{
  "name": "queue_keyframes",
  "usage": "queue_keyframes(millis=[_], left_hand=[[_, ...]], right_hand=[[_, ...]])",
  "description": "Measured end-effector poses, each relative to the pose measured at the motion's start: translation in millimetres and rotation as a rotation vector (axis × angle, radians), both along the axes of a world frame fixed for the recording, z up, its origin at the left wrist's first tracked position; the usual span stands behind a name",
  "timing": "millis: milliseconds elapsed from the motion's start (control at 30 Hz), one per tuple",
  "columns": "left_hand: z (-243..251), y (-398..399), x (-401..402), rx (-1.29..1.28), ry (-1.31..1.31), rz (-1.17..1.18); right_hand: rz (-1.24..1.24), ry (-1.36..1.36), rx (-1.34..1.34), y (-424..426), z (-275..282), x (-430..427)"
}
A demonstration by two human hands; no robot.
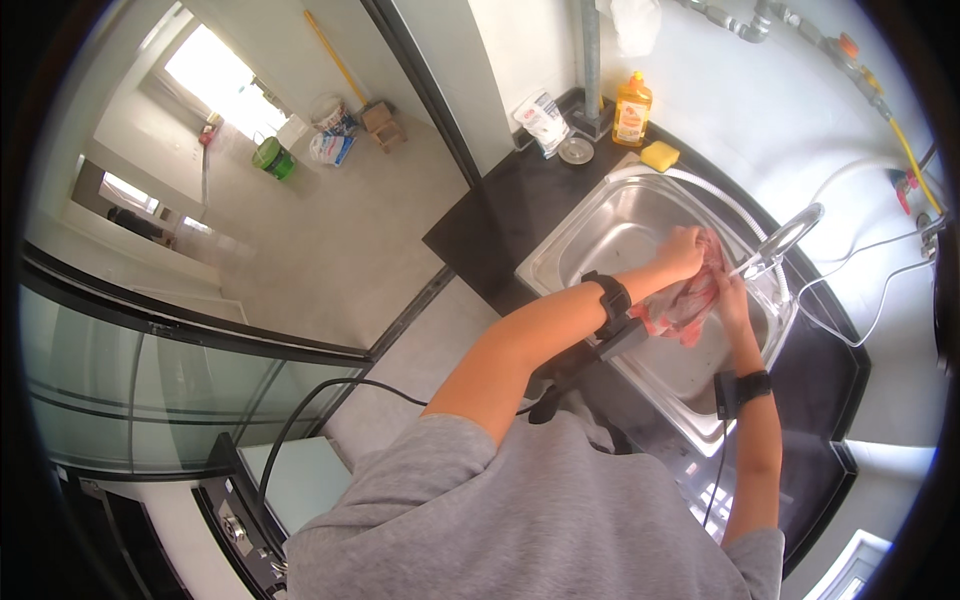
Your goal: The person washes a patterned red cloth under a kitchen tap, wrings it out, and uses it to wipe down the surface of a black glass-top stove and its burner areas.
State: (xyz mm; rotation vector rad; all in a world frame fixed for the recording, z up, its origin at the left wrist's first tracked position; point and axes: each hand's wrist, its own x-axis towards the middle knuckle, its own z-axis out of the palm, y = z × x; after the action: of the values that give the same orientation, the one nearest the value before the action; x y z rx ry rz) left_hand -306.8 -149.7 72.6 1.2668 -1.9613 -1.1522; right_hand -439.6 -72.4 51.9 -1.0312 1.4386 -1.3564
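Note:
A wet red and greyish cloth (686, 300) hangs bunched between my two hands, over the stainless steel sink (540, 271). My left hand (681, 253) grips its upper part, fingers curled in. On the other side, my right hand (729, 289) holds the cloth's edge close to the chrome faucet (784, 236). The fingertips of both hands are partly hidden by the folds. Whether water is running cannot be made out.
Behind the sink stand an orange dish soap bottle (632, 111), a yellow sponge (660, 156) and a white bag (543, 120). A white corrugated hose (720, 196) runs along the rim. Black cables (330, 382) trail from my wrist straps. A glass sliding door (187, 397) is at left.

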Motion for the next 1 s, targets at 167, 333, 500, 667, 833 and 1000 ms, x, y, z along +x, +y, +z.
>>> queue_keyframes(millis=[167, 333, 500, 667, 833, 1000], left_hand=[[-24, -10, 8, 0.263, 0.085, 0.171], [16, -4, 15, 0.85, 0.155, -0.532], [-13, 11, 9, -0.085, 0.14, -0.131], [6, 13, 6, -0.034, 0.136, -0.181], [0, 5, 13, -0.033, 0.238, -0.14], [-24, -25, 31, -0.054, 0.224, 0.148]], right_hand=[[0.06, -0.378, -0.03, -11, 28, 11], [0.204, -0.551, -0.005, -4, 50, 6], [0.152, -0.625, -0.056, 0, 50, 18], [0.187, -0.575, -0.101, 9, 43, 10], [0.094, -0.482, -0.065, 16, 44, 10], [0.086, -0.34, 0.039, 17, 39, -17]])
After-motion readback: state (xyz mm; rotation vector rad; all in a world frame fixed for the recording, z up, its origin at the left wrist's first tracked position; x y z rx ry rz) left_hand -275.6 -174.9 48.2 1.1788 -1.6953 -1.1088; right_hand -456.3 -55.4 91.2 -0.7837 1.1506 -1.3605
